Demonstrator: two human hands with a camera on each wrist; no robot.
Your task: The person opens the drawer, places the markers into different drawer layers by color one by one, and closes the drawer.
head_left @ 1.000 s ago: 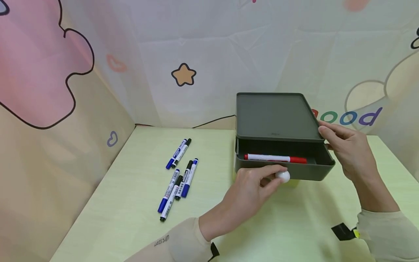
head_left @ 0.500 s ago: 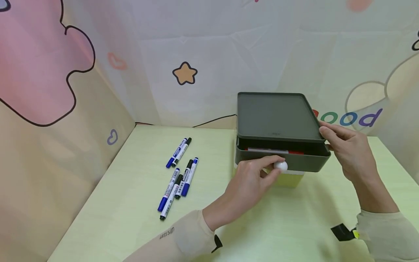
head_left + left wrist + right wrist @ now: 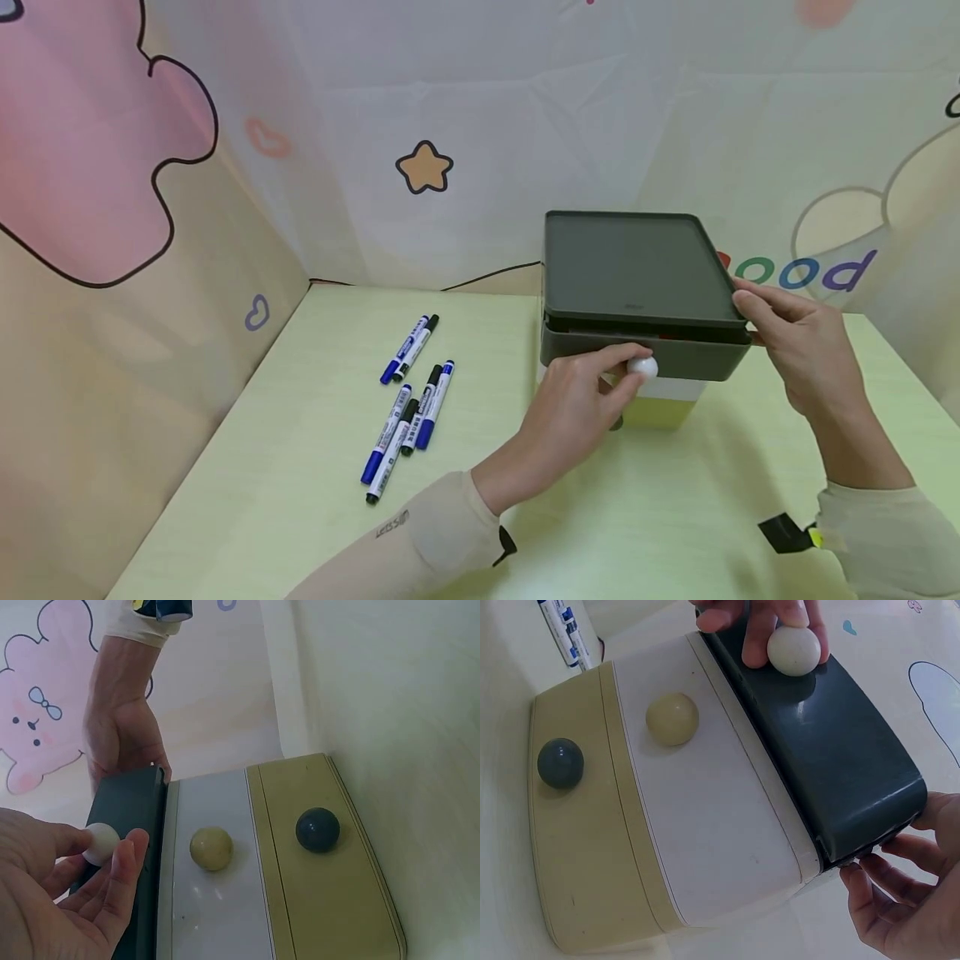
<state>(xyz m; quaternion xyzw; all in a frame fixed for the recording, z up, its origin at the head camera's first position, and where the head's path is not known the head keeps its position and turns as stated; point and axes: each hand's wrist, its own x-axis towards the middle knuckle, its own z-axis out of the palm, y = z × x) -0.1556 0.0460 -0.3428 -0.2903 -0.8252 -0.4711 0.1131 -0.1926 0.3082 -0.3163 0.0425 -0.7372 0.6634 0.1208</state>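
Observation:
In the head view, a small drawer cabinet (image 3: 637,262) with a dark grey top stands at the back right. My left hand (image 3: 566,400) pinches the round white knob (image 3: 645,367) of its dark top drawer (image 3: 701,360), which stands out only slightly. A thin strip of red shows through the narrow gap above the drawer front. My right hand (image 3: 813,354) holds the cabinet's right side near the top front corner. Below, the right wrist view shows a white drawer (image 3: 712,795) with a cream knob (image 3: 672,718) and a yellow drawer (image 3: 585,855) with a dark knob (image 3: 561,763).
Several blue-capped and black-capped markers (image 3: 405,433) lie on the left half of the pale green table (image 3: 285,467). A patterned cloth (image 3: 480,167) hangs behind the table and along its sides.
The left hand has pushed the top drawer inward, away from me, until the red marker inside is nearly hidden. More of the lower drawers shows now. The right hand has stayed on the cabinet's side.

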